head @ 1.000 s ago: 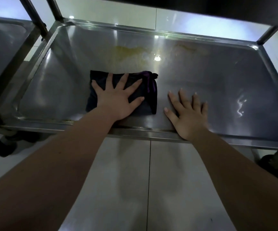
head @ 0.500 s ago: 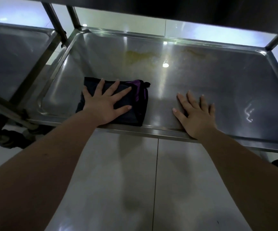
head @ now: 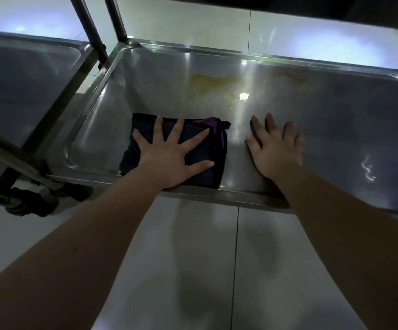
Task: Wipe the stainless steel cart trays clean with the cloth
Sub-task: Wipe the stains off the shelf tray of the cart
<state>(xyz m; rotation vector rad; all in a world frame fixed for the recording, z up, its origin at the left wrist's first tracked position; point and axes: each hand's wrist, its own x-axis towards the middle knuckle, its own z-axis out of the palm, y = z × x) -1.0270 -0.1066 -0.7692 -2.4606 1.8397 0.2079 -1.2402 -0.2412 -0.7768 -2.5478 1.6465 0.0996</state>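
Floor: pale glossy tiles (head: pixel 169 270), thin dark grout lines (head: pixel 235 258).
Light: dim, with bluish-white glare patches (head: pixel 324 46) on the far floor.

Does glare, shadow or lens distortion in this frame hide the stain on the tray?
Head view: dim; a bright glare spot sits on the tray beside the yellowish stain, not over it; wide-angle distortion splays the cart posts; arm shadows fall on the floor.

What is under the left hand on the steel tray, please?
A folded dark cloth with a purple edge lies under the left hand, flat on the tray. The steel beneath the cloth is covered, so its state cannot be seen.
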